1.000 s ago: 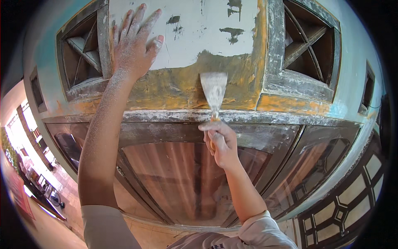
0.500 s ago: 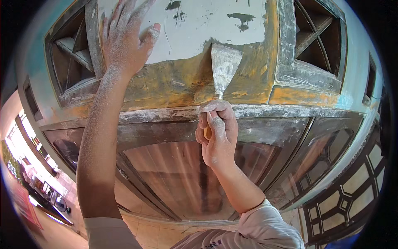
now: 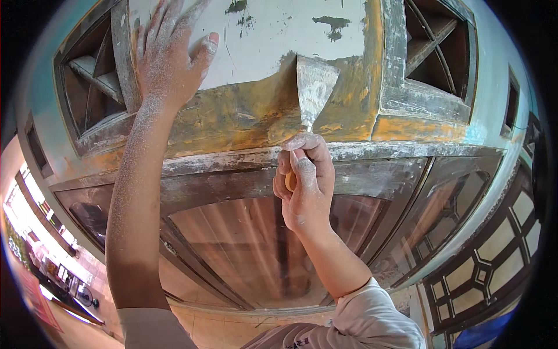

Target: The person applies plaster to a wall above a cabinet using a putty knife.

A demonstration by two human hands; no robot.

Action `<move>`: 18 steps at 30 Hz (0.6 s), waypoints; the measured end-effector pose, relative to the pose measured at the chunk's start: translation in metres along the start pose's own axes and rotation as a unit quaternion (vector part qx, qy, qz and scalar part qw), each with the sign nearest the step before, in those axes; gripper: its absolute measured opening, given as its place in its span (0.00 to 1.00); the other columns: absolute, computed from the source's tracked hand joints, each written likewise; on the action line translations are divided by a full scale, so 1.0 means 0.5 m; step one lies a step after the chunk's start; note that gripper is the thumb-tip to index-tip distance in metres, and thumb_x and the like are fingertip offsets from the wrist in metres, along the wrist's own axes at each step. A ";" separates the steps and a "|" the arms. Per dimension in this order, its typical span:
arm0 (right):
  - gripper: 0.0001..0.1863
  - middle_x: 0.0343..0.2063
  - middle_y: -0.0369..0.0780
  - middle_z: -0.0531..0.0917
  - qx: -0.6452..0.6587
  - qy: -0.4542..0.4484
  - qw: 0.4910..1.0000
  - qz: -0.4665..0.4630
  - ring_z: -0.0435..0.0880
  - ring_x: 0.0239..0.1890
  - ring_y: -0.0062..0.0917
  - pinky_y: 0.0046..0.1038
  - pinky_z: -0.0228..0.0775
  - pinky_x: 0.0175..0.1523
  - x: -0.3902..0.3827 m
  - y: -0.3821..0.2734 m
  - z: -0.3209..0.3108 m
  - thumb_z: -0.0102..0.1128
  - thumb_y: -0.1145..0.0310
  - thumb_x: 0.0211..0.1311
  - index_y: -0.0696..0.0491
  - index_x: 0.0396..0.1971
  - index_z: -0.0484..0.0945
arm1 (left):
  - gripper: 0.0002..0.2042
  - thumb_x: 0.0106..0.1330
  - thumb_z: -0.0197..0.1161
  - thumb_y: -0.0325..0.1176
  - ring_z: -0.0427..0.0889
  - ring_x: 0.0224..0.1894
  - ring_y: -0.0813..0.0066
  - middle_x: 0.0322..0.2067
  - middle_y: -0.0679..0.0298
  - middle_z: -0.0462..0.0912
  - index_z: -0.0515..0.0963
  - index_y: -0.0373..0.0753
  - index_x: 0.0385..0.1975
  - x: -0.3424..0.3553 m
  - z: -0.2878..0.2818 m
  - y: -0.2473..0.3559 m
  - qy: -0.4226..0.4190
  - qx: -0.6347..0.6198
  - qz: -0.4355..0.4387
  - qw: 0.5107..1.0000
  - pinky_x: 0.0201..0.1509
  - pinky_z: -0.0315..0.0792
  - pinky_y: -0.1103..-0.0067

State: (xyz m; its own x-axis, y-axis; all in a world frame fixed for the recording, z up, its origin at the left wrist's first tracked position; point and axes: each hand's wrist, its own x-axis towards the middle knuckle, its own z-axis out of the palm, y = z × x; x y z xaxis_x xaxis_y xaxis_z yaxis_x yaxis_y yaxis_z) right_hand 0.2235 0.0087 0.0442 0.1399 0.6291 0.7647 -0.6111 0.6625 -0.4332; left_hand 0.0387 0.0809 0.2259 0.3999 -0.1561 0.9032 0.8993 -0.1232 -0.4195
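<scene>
My right hand [image 3: 307,180] is wrapped round the yellow handle of a putty knife [image 3: 316,87], whose wide, whitish-stained blade points up. The blade's edge lies at the border between white paint and a scraped brown-and-orange band of the panel [image 3: 250,113]; whether it presses on the surface I cannot tell. My left hand [image 3: 171,64], dusted white, rests against the panel's upper left with its fingers spread and thumb apart. The fingertips run up to the top of the view.
Frames with crossed bars [image 3: 96,75] flank the panel on both sides. Below runs a worn white-flecked ledge [image 3: 221,165] above dark wooden glazed doors [image 3: 279,244]. A dark patterned grille [image 3: 482,273] stands at lower right, with a blue thing [image 3: 485,333] beneath it.
The view has shifted slightly, so the panel and frames sit a little further left and up. The putty knife's blade edge stays near the paint border; both hands keep their hold and pose.
</scene>
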 end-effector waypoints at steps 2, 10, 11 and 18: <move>0.07 0.27 0.32 0.70 0.014 -0.001 1.000 0.017 0.59 0.19 0.09 0.15 0.53 0.21 -0.008 0.002 -0.011 0.45 0.71 0.78 0.50 0.45 0.74 | 0.30 0.67 0.59 0.42 0.55 0.76 0.48 0.73 0.50 0.61 0.68 0.45 0.70 -0.002 0.006 0.004 -0.006 -0.033 -0.018 0.999 0.80 0.42 0.54; 0.06 0.28 0.32 0.72 0.000 0.009 1.000 -0.009 0.61 0.19 0.09 0.16 0.53 0.20 0.001 -0.004 0.002 0.45 0.70 0.78 0.50 0.45 0.74 | 0.30 0.66 0.60 0.40 0.55 0.76 0.48 0.73 0.50 0.61 0.68 0.45 0.70 0.002 -0.002 0.011 -0.023 -0.041 -0.026 0.999 0.80 0.42 0.55; 0.06 0.28 0.32 0.72 0.000 0.007 1.000 -0.010 0.61 0.19 0.09 0.16 0.53 0.20 -0.003 -0.004 -0.003 0.45 0.70 0.78 0.50 0.45 0.74 | 0.30 0.66 0.60 0.40 0.55 0.76 0.49 0.73 0.50 0.61 0.68 0.45 0.70 0.001 0.002 0.010 -0.011 -0.026 -0.019 0.999 0.80 0.42 0.55; 0.06 0.27 0.31 0.71 -0.018 0.021 1.000 0.008 0.61 0.19 0.09 0.15 0.54 0.21 0.000 -0.010 0.010 0.45 0.70 0.78 0.50 0.44 0.74 | 0.26 0.76 0.54 0.51 0.57 0.76 0.54 0.75 0.65 0.61 0.66 0.60 0.72 -0.002 0.034 -0.013 0.065 -0.040 0.039 0.996 0.79 0.46 0.56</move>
State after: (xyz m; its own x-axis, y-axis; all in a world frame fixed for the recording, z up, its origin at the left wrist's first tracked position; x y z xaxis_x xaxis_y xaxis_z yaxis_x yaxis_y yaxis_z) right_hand 0.2226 0.0035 0.0488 0.1633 0.6557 0.7372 -0.5856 0.6657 -0.4624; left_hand 0.0352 0.0985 0.2292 0.4372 -0.2939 0.8500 0.8474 -0.1818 -0.4988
